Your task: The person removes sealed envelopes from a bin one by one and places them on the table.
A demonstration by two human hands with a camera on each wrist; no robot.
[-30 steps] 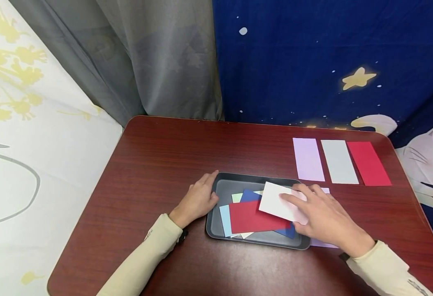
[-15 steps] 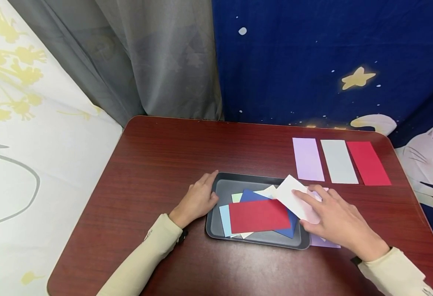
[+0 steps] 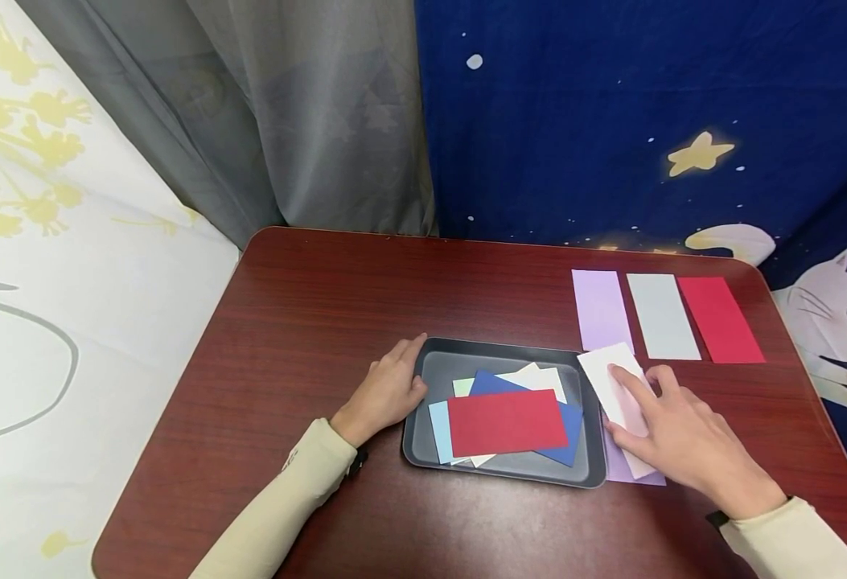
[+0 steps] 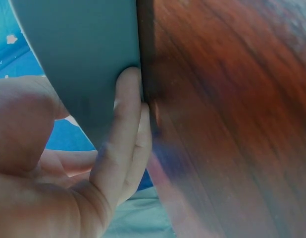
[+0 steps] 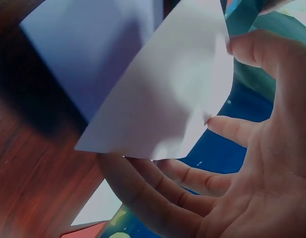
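Note:
My left hand (image 3: 383,390) holds the left end of a dark grey tray (image 3: 506,476); in the left wrist view, the thumb and fingers lie on opposite sides of the tray wall (image 4: 83,54). Just beyond the tray's right end, my right hand (image 3: 684,430) pinches a white card (image 3: 614,390) by its edges. This white card (image 5: 163,89) is slightly bowed in the right wrist view. Beneath it, a purple card (image 3: 633,474) lies on the table, partly hidden. Inside the tray a red card (image 3: 507,423) tops a loose pile with a blue card (image 3: 571,430) and a light blue card (image 3: 440,433).
Along the back right of the brown table (image 3: 307,322) lie a lilac card (image 3: 602,310), a pale grey card (image 3: 664,316) and a red card (image 3: 721,320) in a row. Grey curtains (image 3: 343,121) and a blue starry cloth (image 3: 575,121) hang behind the table.
My right hand has carried the white card rightward from over the tray pile to over the purple card, turning it more upright. My left hand and the tray have stayed put.

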